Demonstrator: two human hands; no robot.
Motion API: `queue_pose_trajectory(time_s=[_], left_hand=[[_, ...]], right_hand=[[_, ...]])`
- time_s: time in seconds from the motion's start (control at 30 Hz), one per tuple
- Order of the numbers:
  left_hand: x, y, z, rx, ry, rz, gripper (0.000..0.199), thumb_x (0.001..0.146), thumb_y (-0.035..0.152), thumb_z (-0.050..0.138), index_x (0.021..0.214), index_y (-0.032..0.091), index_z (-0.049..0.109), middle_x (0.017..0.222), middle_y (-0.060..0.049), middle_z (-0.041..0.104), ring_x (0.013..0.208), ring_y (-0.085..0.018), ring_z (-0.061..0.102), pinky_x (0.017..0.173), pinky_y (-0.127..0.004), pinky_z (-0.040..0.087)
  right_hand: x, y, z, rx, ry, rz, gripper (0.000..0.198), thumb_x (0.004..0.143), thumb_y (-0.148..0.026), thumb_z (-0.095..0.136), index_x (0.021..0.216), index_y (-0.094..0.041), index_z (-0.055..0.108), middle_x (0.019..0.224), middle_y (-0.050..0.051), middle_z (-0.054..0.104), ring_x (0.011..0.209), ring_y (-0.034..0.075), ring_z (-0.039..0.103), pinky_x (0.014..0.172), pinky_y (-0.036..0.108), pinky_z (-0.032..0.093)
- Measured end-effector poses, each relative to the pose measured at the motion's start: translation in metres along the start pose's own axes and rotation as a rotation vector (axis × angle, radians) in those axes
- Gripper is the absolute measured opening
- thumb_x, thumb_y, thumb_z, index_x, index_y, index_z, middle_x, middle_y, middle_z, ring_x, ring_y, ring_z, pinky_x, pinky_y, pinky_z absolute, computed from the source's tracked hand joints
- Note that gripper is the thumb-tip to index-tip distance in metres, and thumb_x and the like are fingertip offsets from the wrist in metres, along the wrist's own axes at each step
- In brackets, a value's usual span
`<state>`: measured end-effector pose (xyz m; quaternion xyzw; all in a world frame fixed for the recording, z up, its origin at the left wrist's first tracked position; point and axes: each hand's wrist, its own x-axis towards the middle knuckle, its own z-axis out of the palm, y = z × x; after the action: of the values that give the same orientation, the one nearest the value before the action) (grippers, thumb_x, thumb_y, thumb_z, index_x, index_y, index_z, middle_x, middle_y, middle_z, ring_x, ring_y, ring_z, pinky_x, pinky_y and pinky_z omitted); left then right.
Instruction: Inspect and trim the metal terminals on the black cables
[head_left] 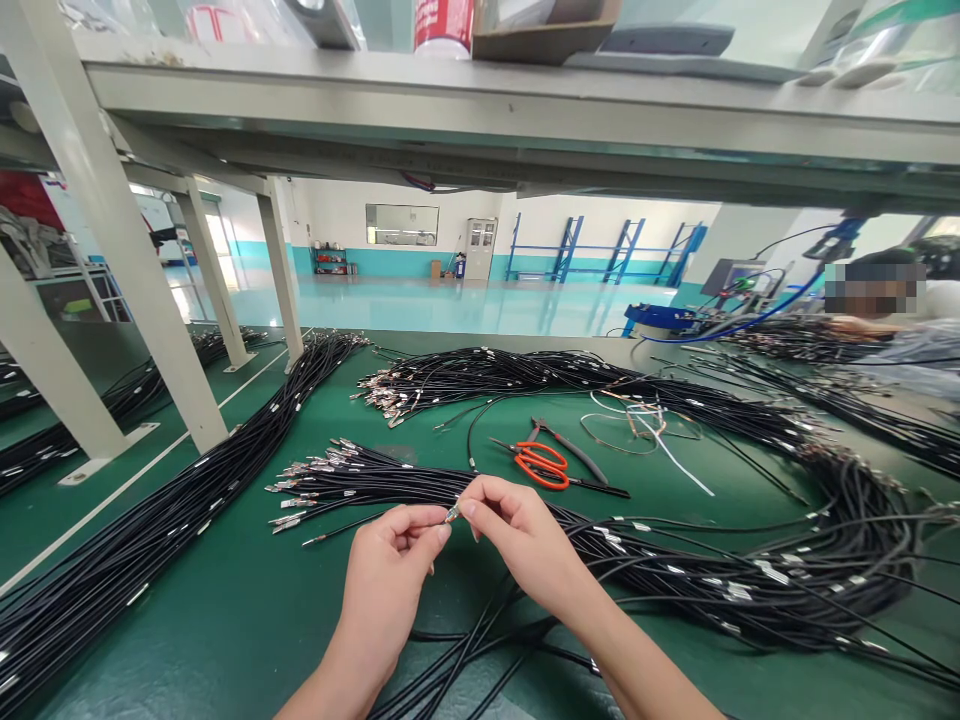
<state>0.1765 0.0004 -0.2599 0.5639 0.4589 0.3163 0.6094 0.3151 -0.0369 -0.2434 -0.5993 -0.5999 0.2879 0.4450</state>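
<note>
My left hand (390, 565) and my right hand (529, 535) meet at the middle of the green tabletop. Between their fingertips shows a small metallic cable connector (452, 513), pinched from both sides. Its finer detail is too small to make out. Right behind the hands lies a bundle of black cables (405, 482), their bare metal ends pointing left. Orange-handled scissors (541, 465) rest beyond my right hand, beside pliers with dark grips (574, 448). Several loose black cables (465, 655) cross under my wrists.
A long cable bundle (232, 465) runs along the left, near white metal posts (161, 300). More cables (847, 540) curve round on the right. White and copper-coloured wires (652, 425) lie behind the pliers. A shelf (450, 95) spans overhead. A person (877, 285) is at the far right.
</note>
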Motion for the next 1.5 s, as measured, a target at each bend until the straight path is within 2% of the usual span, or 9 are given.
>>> queue_pose_trajectory(time_s=[0.23, 0.43, 0.7, 1.03, 1.5], left_hand=[[-0.0004, -0.0016, -0.0005, 0.048, -0.044, 0.090, 0.050, 0.064, 0.045, 0.055, 0.104, 0.016, 0.057, 0.072, -0.002, 0.045, 0.054, 0.007, 0.035, 0.048, -0.003, 0.031], [-0.0011, -0.0005, 0.0001, -0.011, -0.030, -0.010, 0.052, 0.061, 0.045, 0.058, 0.101, 0.013, 0.058, 0.081, -0.004, 0.053, 0.056, 0.006, 0.039, 0.049, -0.003, 0.033], [-0.0010, 0.0029, -0.0016, -0.046, -0.118, -0.026, 0.060, 0.062, 0.046, 0.056, 0.110, 0.010, 0.052, 0.085, -0.005, 0.054, 0.056, 0.007, 0.036, 0.048, -0.003, 0.030], [0.0003, -0.0016, -0.0017, -0.047, -0.063, 0.011, 0.059, 0.063, 0.046, 0.054, 0.110, 0.010, 0.052, 0.081, -0.004, 0.054, 0.056, 0.007, 0.034, 0.049, -0.004, 0.030], [0.0006, -0.0027, -0.0017, -0.015, -0.058, 0.030, 0.056, 0.063, 0.045, 0.054, 0.109, 0.012, 0.054, 0.083, -0.004, 0.049, 0.058, 0.007, 0.032, 0.050, -0.005, 0.030]], right_hand=[[0.0012, 0.0008, -0.0005, 0.006, -0.007, 0.005, 0.025, 0.082, -0.030, 0.045, 0.066, -0.010, 0.049, 0.060, -0.001, 0.043, 0.057, 0.006, 0.035, 0.054, 0.018, 0.029], [0.0028, 0.0024, -0.0006, 0.018, -0.008, 0.004, 0.025, 0.081, -0.030, 0.045, 0.066, -0.010, 0.047, 0.060, 0.000, 0.043, 0.058, 0.006, 0.035, 0.055, 0.019, 0.029], [0.0018, 0.0013, 0.0004, -0.005, 0.004, -0.045, 0.024, 0.082, -0.030, 0.044, 0.069, -0.011, 0.050, 0.064, 0.001, 0.045, 0.061, 0.007, 0.038, 0.058, 0.019, 0.031], [0.0003, -0.0020, 0.0000, -0.009, -0.014, -0.034, 0.025, 0.081, -0.030, 0.046, 0.066, -0.010, 0.049, 0.061, 0.000, 0.041, 0.059, 0.006, 0.033, 0.055, 0.019, 0.029], [-0.0003, -0.0021, 0.0022, -0.045, 0.008, -0.024, 0.025, 0.080, -0.031, 0.046, 0.065, -0.011, 0.049, 0.061, 0.000, 0.042, 0.060, 0.007, 0.034, 0.055, 0.019, 0.029]])
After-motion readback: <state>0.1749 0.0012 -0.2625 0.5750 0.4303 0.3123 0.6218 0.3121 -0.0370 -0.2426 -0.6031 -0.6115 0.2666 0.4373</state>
